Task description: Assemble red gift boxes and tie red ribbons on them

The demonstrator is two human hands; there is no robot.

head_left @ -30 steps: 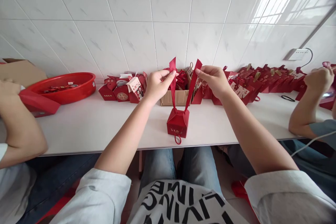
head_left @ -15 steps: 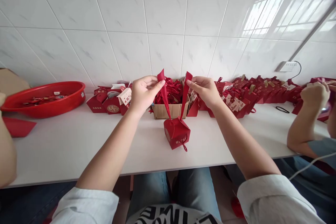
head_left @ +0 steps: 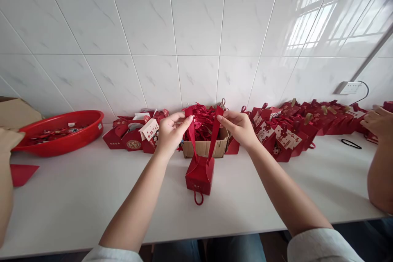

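Note:
A small red gift box (head_left: pixel 199 175) hangs just above or rests on the white table; I cannot tell which. A red ribbon (head_left: pixel 213 141) runs through its top, both ends pulled upward in a V. My left hand (head_left: pixel 172 131) pinches one ribbon end between thumb and fingers. The other end is pinched by my right hand (head_left: pixel 238 127). A thin dark red cord loop (head_left: pixel 199 199) sticks out at the box's front bottom. Right behind the ribbon stands a cardboard box (head_left: pixel 221 148) heaped with red ribbons (head_left: pixel 204 120).
Red gift boxes (head_left: pixel 123 137) stand left of the cardboard box, and many more (head_left: pixel 288 139) line the wall at right. A red basin (head_left: pixel 61 143) holds small packets. A black band (head_left: pixel 351 143) lies on the white table (head_left: pixel 101 204). Other people's arms (head_left: pixel 380 163) show at both sides.
The camera view has tilted up and shifted. The gift box has turned, its cord loop now pointing toward me. Both hands still pinch the ribbon ends.

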